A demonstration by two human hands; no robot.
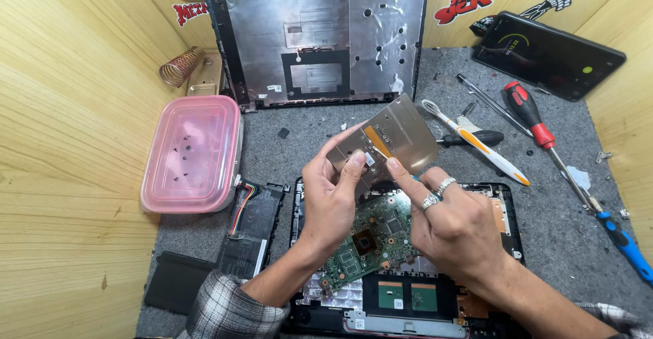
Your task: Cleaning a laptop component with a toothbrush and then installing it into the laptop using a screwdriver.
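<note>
Up above the middle of the worktop (544, 210), a thin grey metal plate (401, 131) is held tilted, with an orange flat cable strip (376, 140) and a small white label on its face. Directly beneath it lies an opened laptop base (507, 206) with a green circuit board (374, 237) exposed, close to the near edge. Room is tight: wooden walls close in left and right, a pink lidded box (194, 152) sits toward the left edge, and a red-handled screwdriver (537, 125) and toothbrush (476, 142) lie toward the right. The laptop's bottom cover (320, 33) leans at the far edge. The left hand (330, 193) grips the plate's lower edge, fingers curled. The right hand (452, 220), wearing rings, is half closed, its forefinger pressing the strip.
</note>
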